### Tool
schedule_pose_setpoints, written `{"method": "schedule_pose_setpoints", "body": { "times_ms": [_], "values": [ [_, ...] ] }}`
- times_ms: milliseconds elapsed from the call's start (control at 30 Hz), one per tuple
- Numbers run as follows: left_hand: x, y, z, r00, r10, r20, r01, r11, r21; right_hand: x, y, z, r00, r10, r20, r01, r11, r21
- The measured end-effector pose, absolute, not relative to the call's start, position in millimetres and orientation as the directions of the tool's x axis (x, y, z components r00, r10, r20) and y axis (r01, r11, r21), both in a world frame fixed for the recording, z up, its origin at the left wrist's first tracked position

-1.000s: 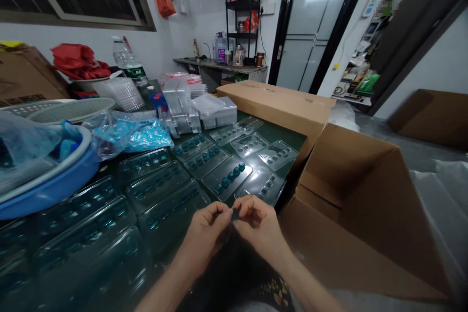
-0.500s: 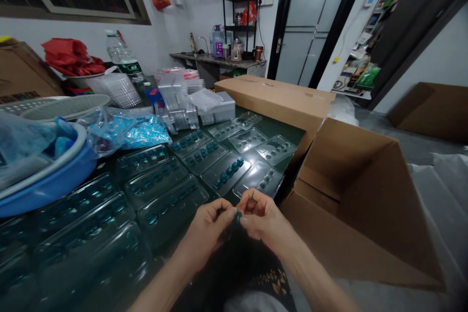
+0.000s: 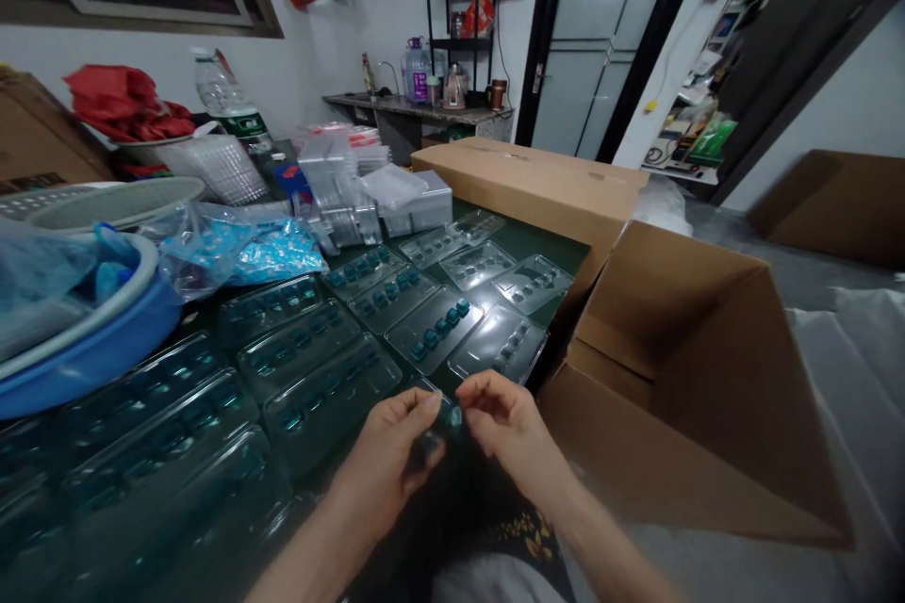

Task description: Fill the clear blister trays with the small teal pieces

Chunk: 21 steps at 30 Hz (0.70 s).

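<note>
My left hand (image 3: 396,443) is closed, thumb and forefinger pinching a small teal see-through piece (image 3: 451,415); its exact kind is not clear. My right hand (image 3: 513,419) is just right of that piece, fingers curled and thumb bent in. Whether anything small sits between its fingertips is hidden. Just beyond both hands lies a clear plastic blister tray (image 3: 403,330) with a row of teal pieces in its pockets. Right of it, another clear tray (image 3: 487,349) has no teal pieces showing in its pockets. More filled trays (image 3: 332,386) spread across the dark table to the left.
An open cardboard box (image 3: 707,377) stands right of the table, its flap edge close to my right forearm. Stacked clear packaging (image 3: 339,184), a bag of blue packets (image 3: 275,250) and a blue basin (image 3: 134,339) line the table's far and left sides.
My hands have drawn slightly apart. The teal piece now shows at my left fingertips, where before both hands' fingers met around it. The camera view has shifted slightly.
</note>
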State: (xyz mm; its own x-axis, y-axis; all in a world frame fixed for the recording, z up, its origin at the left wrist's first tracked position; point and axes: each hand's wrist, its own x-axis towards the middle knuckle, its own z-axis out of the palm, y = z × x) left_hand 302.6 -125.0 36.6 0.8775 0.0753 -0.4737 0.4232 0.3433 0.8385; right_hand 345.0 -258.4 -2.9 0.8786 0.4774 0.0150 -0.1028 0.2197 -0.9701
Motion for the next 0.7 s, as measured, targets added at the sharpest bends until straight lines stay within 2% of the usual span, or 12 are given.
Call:
{"method": "schedule_pose_setpoints", "body": {
  "times_ms": [100,233,300,467,600,700],
  "values": [
    [304,-126,33,0.871,0.138,-0.472,0.426,0.266,0.865,338,-266,6,0.876,0.441,0.196,0.197,0.045,-0.979],
    [302,-133,25,0.844,0.23,-0.485,0.436,0.232,0.869,327,-270,4,0.833,0.486,0.264,0.348,-0.091,-0.933],
    [301,-137,21,0.836,0.229,-0.499,0.447,0.244,0.861,322,-271,0,0.836,0.472,0.279,0.374,-0.119,-0.92],
    [303,-135,14,0.872,0.09,-0.482,0.435,0.31,0.845,330,-281,-6,0.88,0.403,0.25,0.346,-0.185,-0.92],
    [307,-124,11,0.871,0.081,-0.484,0.414,0.406,0.815,363,-294,-14,0.933,0.259,0.252,0.33,-0.326,-0.886],
    [307,-118,11,0.875,0.074,-0.478,0.402,0.438,0.804,382,-297,-22,0.926,0.273,0.26,0.362,-0.457,-0.812]
  ]
}}
